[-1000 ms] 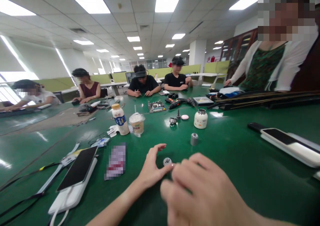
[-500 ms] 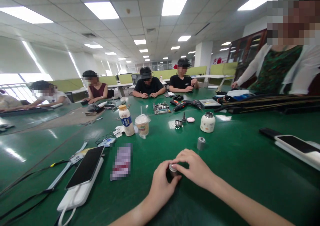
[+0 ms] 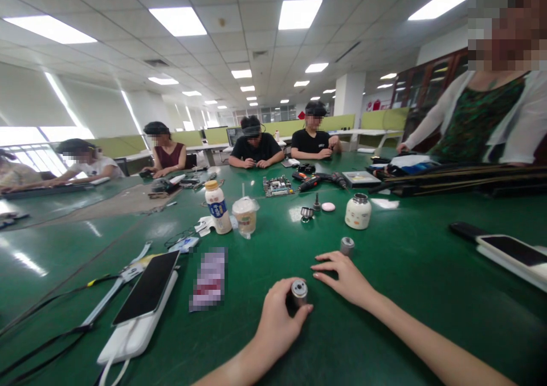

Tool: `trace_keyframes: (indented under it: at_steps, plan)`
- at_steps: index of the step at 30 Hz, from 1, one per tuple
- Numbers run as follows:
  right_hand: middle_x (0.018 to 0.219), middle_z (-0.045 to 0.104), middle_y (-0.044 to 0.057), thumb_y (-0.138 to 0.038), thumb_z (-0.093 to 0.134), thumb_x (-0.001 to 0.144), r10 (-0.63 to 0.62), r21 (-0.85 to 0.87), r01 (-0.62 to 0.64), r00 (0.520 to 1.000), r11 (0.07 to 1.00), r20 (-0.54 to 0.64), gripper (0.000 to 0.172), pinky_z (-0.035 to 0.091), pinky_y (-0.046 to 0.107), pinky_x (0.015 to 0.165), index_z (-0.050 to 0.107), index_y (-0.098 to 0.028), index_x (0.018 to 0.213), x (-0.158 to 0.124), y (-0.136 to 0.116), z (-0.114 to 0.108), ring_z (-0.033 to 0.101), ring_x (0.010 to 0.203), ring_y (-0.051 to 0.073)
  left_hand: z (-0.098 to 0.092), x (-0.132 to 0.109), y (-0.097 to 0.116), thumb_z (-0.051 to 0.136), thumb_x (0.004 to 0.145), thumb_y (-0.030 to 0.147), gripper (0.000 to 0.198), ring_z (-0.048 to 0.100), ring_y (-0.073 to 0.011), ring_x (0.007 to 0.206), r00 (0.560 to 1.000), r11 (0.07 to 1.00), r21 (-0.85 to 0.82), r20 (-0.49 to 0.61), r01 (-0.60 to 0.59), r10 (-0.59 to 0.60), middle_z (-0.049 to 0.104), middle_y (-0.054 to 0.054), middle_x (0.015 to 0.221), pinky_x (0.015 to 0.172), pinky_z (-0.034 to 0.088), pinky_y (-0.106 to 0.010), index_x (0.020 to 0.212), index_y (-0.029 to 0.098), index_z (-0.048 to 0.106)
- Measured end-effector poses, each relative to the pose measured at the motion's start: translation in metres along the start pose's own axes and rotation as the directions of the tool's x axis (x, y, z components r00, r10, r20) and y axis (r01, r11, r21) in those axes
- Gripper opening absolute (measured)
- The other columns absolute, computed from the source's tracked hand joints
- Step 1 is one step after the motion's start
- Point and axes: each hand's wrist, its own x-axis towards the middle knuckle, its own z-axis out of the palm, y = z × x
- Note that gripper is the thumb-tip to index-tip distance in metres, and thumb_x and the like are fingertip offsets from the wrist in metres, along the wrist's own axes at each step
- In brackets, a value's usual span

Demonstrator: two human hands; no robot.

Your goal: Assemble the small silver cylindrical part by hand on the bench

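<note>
My left hand (image 3: pixel 280 313) is closed around a small metal cylinder (image 3: pixel 299 292), its thumb and fingers on opposite sides. The cylinder stands upright, and its round top face shows a dark centre and small holes. To the right, my right hand (image 3: pixel 342 275) is open with its fingers apart and holds nothing. Just beyond that hand, a second grey metal cylinder (image 3: pixel 347 245) stands on the green table (image 3: pixel 265 243), its lower part hidden behind the hand.
Farther off are an open white flask (image 3: pixel 358 212), a steel cup-like part (image 3: pixel 306 214), a pink disc (image 3: pixel 328 206), a circuit board (image 3: pixel 277 186) and a power drill (image 3: pixel 310 181). At left stand a bottle (image 3: pixel 218 208) and drink cup (image 3: pixel 245 215), with a phone (image 3: pixel 147 286) nearer. Several people surround the table.
My right hand has come off the top of the cylinder and moved right, its fingers spreading. The cylinder's top face now shows; my left hand keeps its hold.
</note>
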Motion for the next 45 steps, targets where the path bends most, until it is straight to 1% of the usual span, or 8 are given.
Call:
trace_keyframes:
  at_steps: [3, 6, 13, 18, 25, 32, 39, 45]
  plan:
    - [0.114, 0.069, 0.006, -0.03, 0.068, 0.082, 0.003, 0.091, -0.004, 1.0, 0.996, 0.014, 0.031, 0.044, 0.047, 0.097, 0.069, -0.029, 0.113, -0.001, 0.002, 0.003, 0.059, 0.11, 0.027, 0.0, 0.0, 0.0, 0.072, 0.069, 0.015, 0.037, 0.063, -0.0258, 0.095, 1.0, 1.0, -0.005, 0.003, -0.001, 0.001, 0.069, -0.007, 0.1, 0.088, 0.048, -0.041, 0.105, 0.019, 0.065]
    - [0.105, 0.073, 0.005, -0.029, 0.066, 0.082, 0.05, 0.181, -0.056, 0.998, 0.982, 0.039, 0.022, 0.047, 0.047, 0.094, 0.073, -0.029, 0.103, 0.002, -0.006, 0.001, 0.063, 0.104, 0.027, 0.0, -0.001, -0.002, 0.072, 0.069, 0.015, 0.037, 0.063, -0.0257, 0.095, 1.0, 1.0, -0.009, 0.005, -0.008, 0.008, 0.069, -0.006, 0.101, 0.088, 0.048, -0.041, 0.105, 0.02, 0.065]
    - [0.098, 0.075, 0.004, -0.03, 0.067, 0.082, 0.151, 0.502, -0.138, 0.988, 0.854, 0.015, 0.021, 0.05, 0.04, 0.092, 0.073, -0.024, 0.1, 0.004, -0.061, -0.013, 0.068, 0.095, 0.023, 0.0, 0.0, -0.003, 0.073, 0.069, 0.015, 0.038, 0.062, -0.0258, 0.097, 1.0, 1.0, -0.006, 0.007, -0.022, 0.022, 0.069, -0.007, 0.103, 0.089, 0.047, -0.042, 0.106, 0.02, 0.064]
    - [0.094, 0.075, 0.001, -0.021, 0.068, 0.081, 0.072, 0.455, -0.088, 0.996, 0.886, 0.053, 0.015, 0.049, 0.037, 0.088, 0.075, -0.027, 0.093, -0.002, -0.086, -0.011, 0.066, 0.094, 0.022, 0.0, 0.0, -0.002, 0.072, 0.069, 0.014, 0.033, 0.063, -0.0263, 0.093, 1.0, 1.0, 0.002, -0.002, -0.023, 0.023, 0.069, -0.008, 0.099, 0.086, 0.048, -0.041, 0.101, 0.017, 0.065]
    - [0.087, 0.074, 0.0, -0.016, 0.067, 0.081, 0.075, 0.436, -0.054, 0.997, 0.898, -0.031, 0.013, 0.048, 0.035, 0.084, 0.075, -0.026, 0.084, -0.004, -0.085, -0.006, 0.066, 0.089, 0.02, 0.001, 0.0, -0.003, 0.072, 0.069, 0.014, 0.034, 0.062, -0.0256, 0.092, 0.999, 0.999, 0.001, -0.003, -0.039, 0.039, 0.069, -0.008, 0.098, 0.085, 0.048, -0.04, 0.102, 0.017, 0.064]
    - [0.089, 0.073, 0.001, -0.021, 0.067, 0.082, 0.091, 0.439, -0.097, 0.995, 0.893, 0.036, 0.008, 0.048, 0.034, 0.085, 0.072, -0.024, 0.086, -0.002, -0.086, -0.004, 0.067, 0.089, 0.02, 0.002, 0.0, -0.003, 0.071, 0.07, 0.015, 0.029, 0.063, -0.0254, 0.09, 1.0, 1.0, 0.002, -0.002, -0.029, 0.029, 0.069, -0.008, 0.095, 0.082, 0.049, -0.039, 0.098, 0.017, 0.065]
    - [0.071, 0.071, -0.002, -0.031, 0.059, 0.089, 0.156, 0.51, -0.108, 0.986, 0.853, -0.052, 0.02, 0.047, 0.035, 0.088, 0.057, -0.02, 0.106, 0.001, -0.082, -0.005, 0.068, 0.078, 0.019, 0.002, -0.001, -0.003, 0.071, 0.068, 0.01, 0.038, 0.063, -0.0233, 0.091, 0.999, 0.998, -0.039, -0.008, -0.054, 0.054, 0.069, -0.005, 0.099, 0.085, 0.048, -0.038, 0.104, 0.02, 0.064]
    - [0.088, 0.073, 0.001, -0.023, 0.07, 0.078, 0.094, 0.481, -0.075, 0.996, 0.873, -0.015, 0.027, 0.044, 0.036, 0.093, 0.059, -0.022, 0.102, -0.002, -0.083, -0.004, 0.067, 0.093, 0.021, 0.0, 0.001, -0.002, 0.071, 0.069, 0.012, 0.038, 0.063, -0.0232, 0.09, 0.998, 0.997, -0.034, -0.005, -0.066, 0.066, 0.07, -0.006, 0.099, 0.084, 0.049, -0.037, 0.106, 0.019, 0.065]
